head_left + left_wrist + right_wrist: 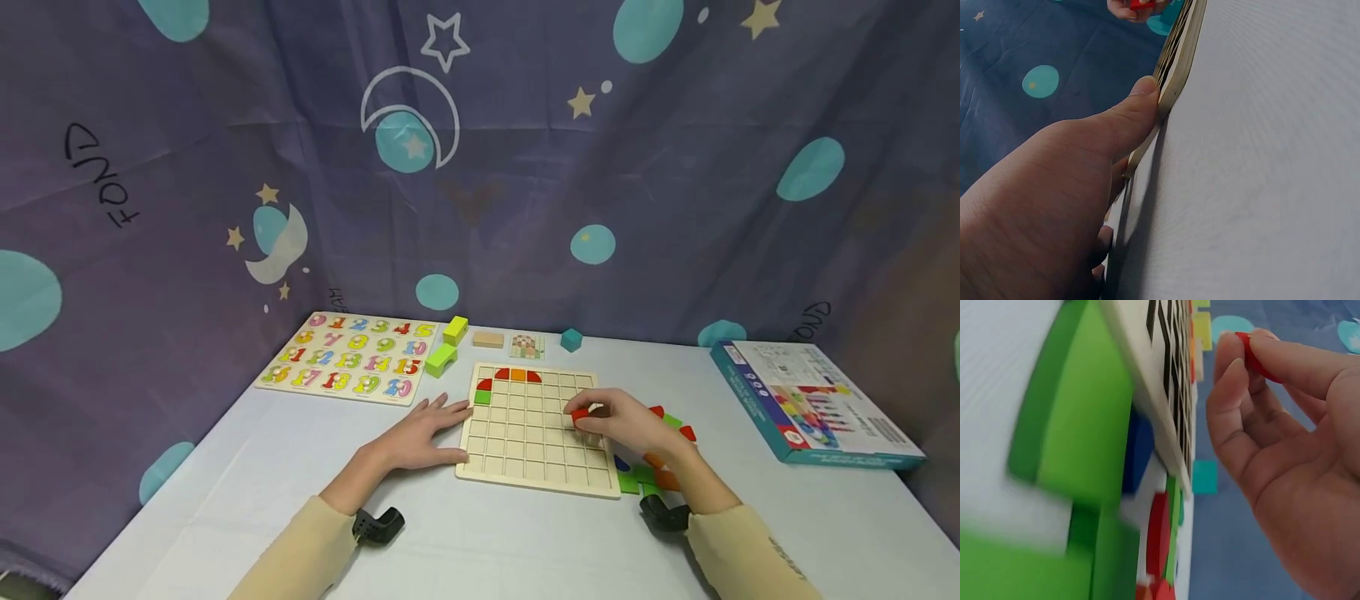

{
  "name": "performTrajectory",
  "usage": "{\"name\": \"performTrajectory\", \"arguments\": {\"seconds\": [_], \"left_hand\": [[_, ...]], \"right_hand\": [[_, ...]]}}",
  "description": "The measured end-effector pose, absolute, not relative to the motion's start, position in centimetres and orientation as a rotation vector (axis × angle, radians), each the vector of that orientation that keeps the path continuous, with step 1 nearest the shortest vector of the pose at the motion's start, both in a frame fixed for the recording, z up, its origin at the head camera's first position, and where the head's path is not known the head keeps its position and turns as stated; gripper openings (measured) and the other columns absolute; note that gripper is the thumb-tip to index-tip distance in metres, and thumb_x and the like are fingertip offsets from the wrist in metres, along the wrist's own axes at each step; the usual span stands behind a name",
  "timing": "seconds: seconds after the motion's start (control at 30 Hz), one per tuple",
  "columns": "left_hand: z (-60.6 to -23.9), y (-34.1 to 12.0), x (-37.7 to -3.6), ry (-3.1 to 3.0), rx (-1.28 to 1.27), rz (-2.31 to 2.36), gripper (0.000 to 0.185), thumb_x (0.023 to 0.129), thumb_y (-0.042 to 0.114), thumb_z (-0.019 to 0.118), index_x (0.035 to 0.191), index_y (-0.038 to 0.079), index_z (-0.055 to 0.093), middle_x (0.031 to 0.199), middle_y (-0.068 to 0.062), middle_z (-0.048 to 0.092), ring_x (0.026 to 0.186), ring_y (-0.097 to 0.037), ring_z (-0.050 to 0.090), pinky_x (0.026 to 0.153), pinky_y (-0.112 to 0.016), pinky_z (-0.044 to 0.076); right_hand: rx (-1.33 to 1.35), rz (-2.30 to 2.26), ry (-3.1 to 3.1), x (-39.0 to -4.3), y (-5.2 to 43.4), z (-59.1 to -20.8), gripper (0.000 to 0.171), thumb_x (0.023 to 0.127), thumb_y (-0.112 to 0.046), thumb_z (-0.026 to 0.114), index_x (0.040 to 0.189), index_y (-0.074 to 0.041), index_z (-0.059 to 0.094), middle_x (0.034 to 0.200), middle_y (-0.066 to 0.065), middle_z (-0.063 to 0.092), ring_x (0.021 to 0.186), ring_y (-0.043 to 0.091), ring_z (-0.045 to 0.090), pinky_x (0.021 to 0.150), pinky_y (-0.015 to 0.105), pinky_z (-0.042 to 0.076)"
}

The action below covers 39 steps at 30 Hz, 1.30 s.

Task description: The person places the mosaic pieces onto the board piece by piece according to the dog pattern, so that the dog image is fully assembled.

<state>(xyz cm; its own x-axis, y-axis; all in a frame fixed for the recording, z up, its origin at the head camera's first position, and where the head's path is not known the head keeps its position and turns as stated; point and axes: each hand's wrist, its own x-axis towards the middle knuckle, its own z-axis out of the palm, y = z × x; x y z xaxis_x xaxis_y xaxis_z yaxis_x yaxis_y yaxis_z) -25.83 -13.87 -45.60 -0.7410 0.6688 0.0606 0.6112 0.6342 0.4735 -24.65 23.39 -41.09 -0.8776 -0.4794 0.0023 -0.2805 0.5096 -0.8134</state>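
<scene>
Two hands at a wooden grid board, one red piece held above it

The right hand (626, 425) pinches a small red piece (579, 415) between thumb and fingertips, its fingers curled round it. The piece sits at the front of that hand, on the side nearest the middle of the board, and hangs over the right part of the grid board (534, 454); whether it touches the board cannot be told. In the right wrist view the red piece (1259, 357) shows as a thin red edge clamped between thumb and forefinger, just beside the board's edge (1147, 381).

The left hand (423, 433) lies flat on the white table (247, 492) with fingers straight, thumb against the board's left edge. The left wrist view shows that thumb (1129, 115) pressed to the side of the board (1179, 56).

A few pieces already sit in the board's top left cells: red, orange and one green (482, 397). Loose coloured pieces (648, 477) lie on the table to the right of the board, under and behind the right hand. Further back rest a number puzzle (351, 357), green blocks (442, 358) and a teal cube (572, 338); a blue box (813, 404) lies at the far right.
</scene>
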Motion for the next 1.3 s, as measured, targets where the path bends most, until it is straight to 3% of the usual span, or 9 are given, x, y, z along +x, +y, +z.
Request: {"name": "performTrajectory", "arguments": {"seconds": [0.23,0.5,0.9,1.3], "left_hand": [[-45.7,-13.9,-26.0,2.729,1.07,0.72,0.077,0.092,0.056,0.067,0.154,0.017,0.045,0.162,0.001,0.034,0.152,-0.036,0.014,0.121,-0.055,0.008],[-45.7,-13.9,-26.0,2.727,1.057,0.716,0.077,0.092,0.056,0.067,0.154,0.016,0.045,0.162,0.002,0.033,0.152,-0.035,0.014,0.121,-0.055,0.007],[-45.8,-13.9,-26.1,2.735,1.041,0.707,0.078,0.092,0.057,0.067,0.155,0.017,0.044,0.162,0.002,0.033,0.152,-0.034,0.013,0.121,-0.054,0.007],[-45.8,-13.9,-26.1,2.729,1.03,0.714,0.078,0.091,0.057,0.067,0.155,0.017,0.044,0.162,0.002,0.032,0.152,-0.033,0.013,0.121,-0.054,0.007]], "right_hand": [[-0.66,-1.22,2.572,-25.8,20.9,-40.9,0.016,0.095,-0.009,0.068,0.11,-0.006,0.072,0.104,0.005,0.067,0.083,0.022,0.059,0.077,0.034,0.05],[-0.767,-1.188,2.533,-27.2,18.4,-40.8,0.017,0.094,-0.008,0.069,0.111,-0.005,0.073,0.103,0.002,0.071,0.089,0.02,0.061,0.081,0.038,0.052],[-0.84,-1.145,2.487,-29.0,14.6,-40.7,0.016,0.096,-0.002,0.066,0.11,0.001,0.071,0.099,0.003,0.071,0.087,0.017,0.063,0.077,0.032,0.053],[-0.782,-1.06,2.547,-30.3,11.7,-41.2,0.011,0.096,-0.002,0.067,0.104,-0.006,0.074,0.094,-0.001,0.068,0.08,0.015,0.056,0.074,0.03,0.049]]}}
